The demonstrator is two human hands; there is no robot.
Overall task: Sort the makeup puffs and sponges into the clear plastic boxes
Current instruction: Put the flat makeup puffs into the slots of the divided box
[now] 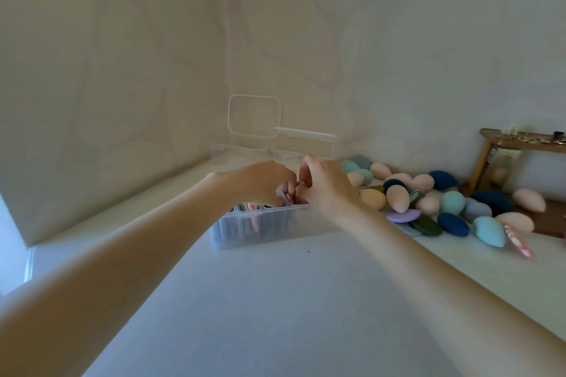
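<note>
Counter (275, 300) space in front of the clear box (260, 225) is bare and wide — on the right, the pile of sponges and puffs (428, 202) crowds the edge near a wooden stool (502, 150). Both arms reach forward. Left hand (260, 182) and right hand (324, 184) meet over the box, fingers curled together — what they pinch I cannot tell. Flat puffs stand inside the box.

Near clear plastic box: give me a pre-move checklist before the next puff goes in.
1. Near clear plastic box open on top: ok.
2. Space left inside: cannot tell; flat puffs already stand packed along it.
3. Left hand and right hand free to reach: not ok, both busy at the box rim.
4. Pile of egg-shaped sponges and flat puffs to the right still unsorted: ok.
5. Far clear boxes available: ok; one lid stands raised.
</note>
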